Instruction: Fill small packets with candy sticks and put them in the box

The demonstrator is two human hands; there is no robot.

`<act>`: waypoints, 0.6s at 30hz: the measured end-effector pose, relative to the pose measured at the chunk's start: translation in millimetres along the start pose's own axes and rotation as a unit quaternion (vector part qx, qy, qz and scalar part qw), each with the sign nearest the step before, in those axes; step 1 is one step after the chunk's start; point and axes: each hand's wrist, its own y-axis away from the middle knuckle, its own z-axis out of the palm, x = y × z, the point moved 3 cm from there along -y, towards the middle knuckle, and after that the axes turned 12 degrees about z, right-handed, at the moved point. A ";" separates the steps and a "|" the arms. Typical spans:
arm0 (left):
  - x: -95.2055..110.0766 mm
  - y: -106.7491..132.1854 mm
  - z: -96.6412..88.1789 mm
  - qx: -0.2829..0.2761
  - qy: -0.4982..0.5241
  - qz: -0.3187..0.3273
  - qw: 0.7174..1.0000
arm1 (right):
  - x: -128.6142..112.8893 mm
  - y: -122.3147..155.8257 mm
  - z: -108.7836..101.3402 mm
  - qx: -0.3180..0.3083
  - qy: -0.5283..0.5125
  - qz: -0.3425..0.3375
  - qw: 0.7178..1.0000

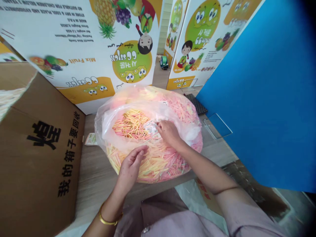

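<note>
A big clear plastic bag [182, 108] full of thin pink, yellow and orange sticks lies on the wooden table in front of me. My right hand [169, 132] reaches into the bag's open mouth, fingers pinched on a small white printed label [150, 127] lying on the sticks. My left hand [130, 166] rests against the near side of the bag, fingers curled over the plastic at its rim. A gold bangle sits on my left wrist.
A brown cardboard box [37, 158] with black characters stands at the left. White printed fruit cartons [81, 49] stand behind the bag. A blue panel [266, 92] rises at the right. A small packet [91, 139] lies left of the bag, a green tape dispenser [163, 62] far back.
</note>
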 end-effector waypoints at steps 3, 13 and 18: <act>0.3 -0.7 -0.2 0.004 0.010 -0.006 1.000 | 5.3 0.3 -7.4 -0.001 -0.023 -0.029 0.999; 9.9 -4.6 4.8 0.047 0.094 0.014 0.994 | 1.3 13.5 -45.5 -0.043 -0.379 0.030 0.924; -0.8 -4.6 6.4 0.045 0.187 -0.044 0.980 | -42.4 33.5 -33.7 -0.195 -0.384 -0.060 0.901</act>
